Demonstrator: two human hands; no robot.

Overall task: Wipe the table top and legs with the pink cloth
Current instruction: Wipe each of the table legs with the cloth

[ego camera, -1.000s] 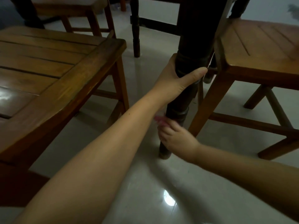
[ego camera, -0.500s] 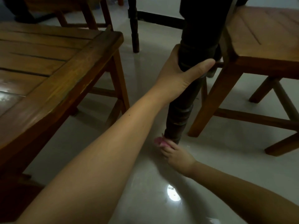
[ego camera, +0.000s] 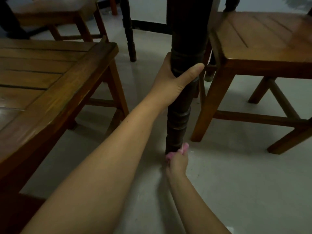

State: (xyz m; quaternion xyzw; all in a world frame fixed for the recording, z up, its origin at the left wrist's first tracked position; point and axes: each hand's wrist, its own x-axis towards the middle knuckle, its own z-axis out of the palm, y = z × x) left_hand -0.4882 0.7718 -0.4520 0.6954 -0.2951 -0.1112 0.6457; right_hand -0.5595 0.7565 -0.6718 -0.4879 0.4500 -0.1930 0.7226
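Since a second ago the right hand (ego camera: 177, 162) has slid down the dark turned wooden leg (ego camera: 179, 115) from its lower ring to the very foot, taking the pink cloth (ego camera: 183, 149) with it. It now grips the cloth, bunched between its curled fingers and pressed against the base of the leg where it meets the floor; only two small pink folds show, one above the knuckles and one to their left. The left hand (ego camera: 175, 81) is where it was, wrapped round the upper part of the same leg just below a carved ring, thumb (ego camera: 194, 70) stretched across the near face and the fingers hidden behind the wood. Both forearms reach in from the bottom edge, the left one crossing most of the view.

The leg belongs to the bench being wiped, whose top is out of sight above. A second dark turned leg (ego camera: 130, 38) stands farther back on the pale glossy tiled floor (ego camera: 244, 183). To the left is a low brown slatted wooden seat (ego camera: 50, 78) with a raised edge rail. To the right stands a brown wooden chair (ego camera: 263, 43) with crossed braces between its legs, its nearest leg just beside the gripped one. Another wooden seat (ego camera: 59, 16) shows blurred at the upper left.
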